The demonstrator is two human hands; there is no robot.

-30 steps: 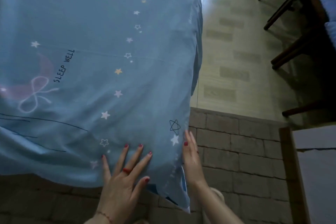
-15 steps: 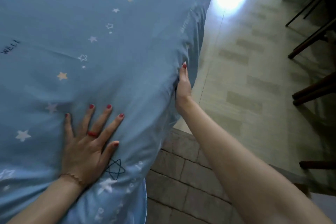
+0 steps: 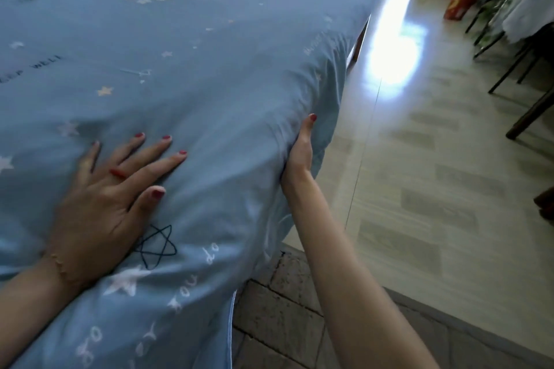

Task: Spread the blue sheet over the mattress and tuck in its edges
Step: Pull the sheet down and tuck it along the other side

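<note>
Sheet: blue sheet point(image 3: 209, 39) lies spread over the mattress, its side edge hanging down at 3 o'clock.
Left hand: left hand point(image 3: 99, 198) lies flat on top with fingers splayed, gripping nothing.
Right hand: right hand point(image 3: 299, 150) presses the side fold with straight fingers; what lies behind them is hidden.
Handling: likely light, limp and prone to slide.
Grip: take the loose hem below the side.
</note>
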